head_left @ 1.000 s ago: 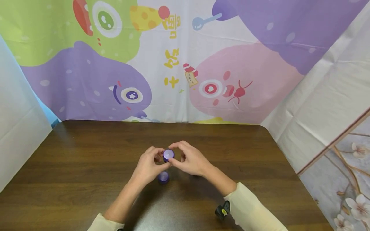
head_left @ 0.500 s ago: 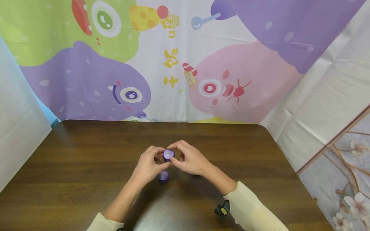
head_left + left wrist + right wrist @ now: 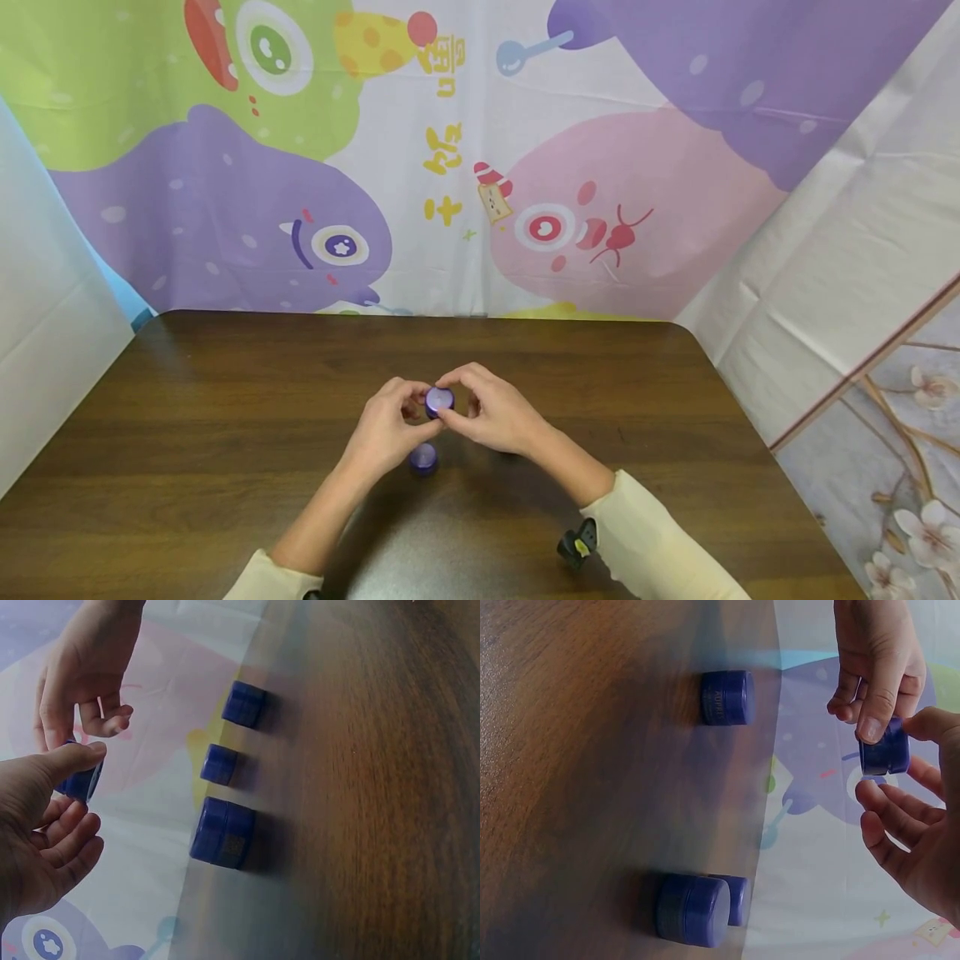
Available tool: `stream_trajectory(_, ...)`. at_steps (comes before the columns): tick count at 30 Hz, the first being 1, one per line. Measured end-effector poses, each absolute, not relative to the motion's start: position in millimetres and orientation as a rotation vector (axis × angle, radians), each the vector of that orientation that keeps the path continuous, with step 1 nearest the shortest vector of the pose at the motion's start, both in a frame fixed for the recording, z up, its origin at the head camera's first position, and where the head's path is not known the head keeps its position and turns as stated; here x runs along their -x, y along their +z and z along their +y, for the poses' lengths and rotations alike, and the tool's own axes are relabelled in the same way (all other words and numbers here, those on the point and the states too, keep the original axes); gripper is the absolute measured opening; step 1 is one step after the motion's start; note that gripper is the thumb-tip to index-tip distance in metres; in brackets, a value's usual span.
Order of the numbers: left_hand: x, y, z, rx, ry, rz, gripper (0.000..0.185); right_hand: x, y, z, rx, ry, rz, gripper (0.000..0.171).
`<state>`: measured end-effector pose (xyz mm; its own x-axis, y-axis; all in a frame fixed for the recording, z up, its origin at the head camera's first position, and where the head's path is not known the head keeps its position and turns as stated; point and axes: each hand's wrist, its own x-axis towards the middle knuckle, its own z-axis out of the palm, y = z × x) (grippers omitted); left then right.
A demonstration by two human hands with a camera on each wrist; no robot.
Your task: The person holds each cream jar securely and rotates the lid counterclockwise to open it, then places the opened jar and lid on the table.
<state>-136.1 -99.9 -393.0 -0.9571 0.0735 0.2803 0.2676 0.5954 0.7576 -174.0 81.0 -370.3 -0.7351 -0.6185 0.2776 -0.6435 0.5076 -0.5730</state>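
Held jar (image 3: 439,401): a small purple jar is being kept above the table (image 3: 187,433), just below the middle of the head frame, between both hands.
Left hand (image 3: 386,433): its thumb and fingertips are being curled onto the held jar's left side — in the right wrist frame the thumb (image 3: 877,712) is being pressed on the jar (image 3: 885,750) at upper right.
Right hand (image 3: 495,412): its fingers are being arched over the jar's right side, pinching it; in the left wrist frame, at middle left, the jar (image 3: 79,782) is mostly being hidden behind the thumb (image 3: 64,761).
Second jar (image 3: 423,457): it is being left on the table just below the hands, apart from them.
Other jars: in the left wrist frame three are being shown in a row near the middle — small (image 3: 244,703), smaller (image 3: 220,764), largest (image 3: 222,832) — none touching.
Backdrop (image 3: 480,150): a cartoon cloth is being hung across the upper half, behind the table.
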Motion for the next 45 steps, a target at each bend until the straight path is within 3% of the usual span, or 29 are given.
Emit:
stream_trajectory(12, 135.1, -392.7, -100.8, 0.274, -1.286, -2.596, 0.035, 172.2, -369.7, 81.6, -1.076, 1.082, -2.741, 0.043)
stream_trajectory(45, 134.5, -393.8, -104.0, 0.276, -1.267, -2.584, 0.036, 173.1, -371.3, 80.9, -1.098, 1.067, -2.741, 0.039)
